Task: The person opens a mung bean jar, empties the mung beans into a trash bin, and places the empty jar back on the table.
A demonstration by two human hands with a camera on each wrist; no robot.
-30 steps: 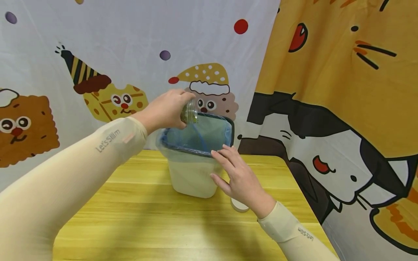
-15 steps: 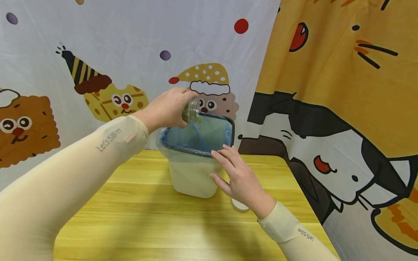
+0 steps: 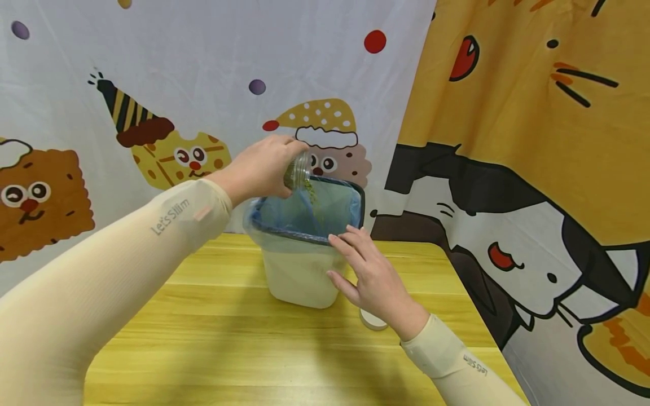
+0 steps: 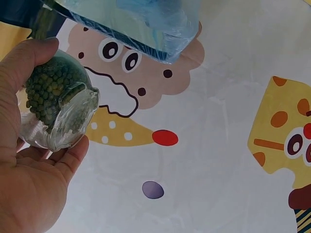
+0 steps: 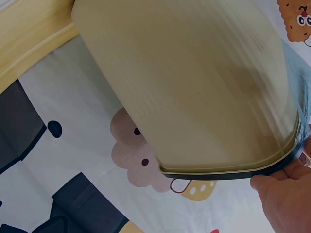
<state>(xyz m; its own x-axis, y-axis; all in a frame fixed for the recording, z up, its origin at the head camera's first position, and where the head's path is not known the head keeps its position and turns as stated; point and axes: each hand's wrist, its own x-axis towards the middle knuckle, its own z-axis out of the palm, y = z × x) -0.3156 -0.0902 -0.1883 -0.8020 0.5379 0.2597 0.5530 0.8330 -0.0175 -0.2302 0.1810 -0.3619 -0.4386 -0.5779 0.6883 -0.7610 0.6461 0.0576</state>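
My left hand (image 3: pixel 264 168) grips a clear glass jar (image 3: pixel 299 171), tilted with its mouth over a trash bin (image 3: pixel 299 276). Small green beans (image 4: pixel 51 90) fill part of the jar in the left wrist view. A thin stream of beans (image 3: pixel 312 195) falls from its mouth into the bin. The bin is cream-coloured, with a dark rim (image 5: pixel 218 174) and a blue bag liner (image 3: pixel 284 214) inside. My right hand (image 3: pixel 373 276) has its fingers extended at the rim's near right corner, with the thumb lower beside the wall. The bin's bottom is hidden.
A round white lid (image 3: pixel 373 320) lies on the wooden table (image 3: pixel 244 349), partly behind my right wrist. A cartoon-printed cloth (image 3: pixel 203 67) hangs behind the table, and an orange one (image 3: pixel 513 113) hangs at the right.
Beans have begun to fall from the jar's mouth, and the stream has lengthened down into the bin. The left hand has shifted slightly right and up. My right hand stays in place.
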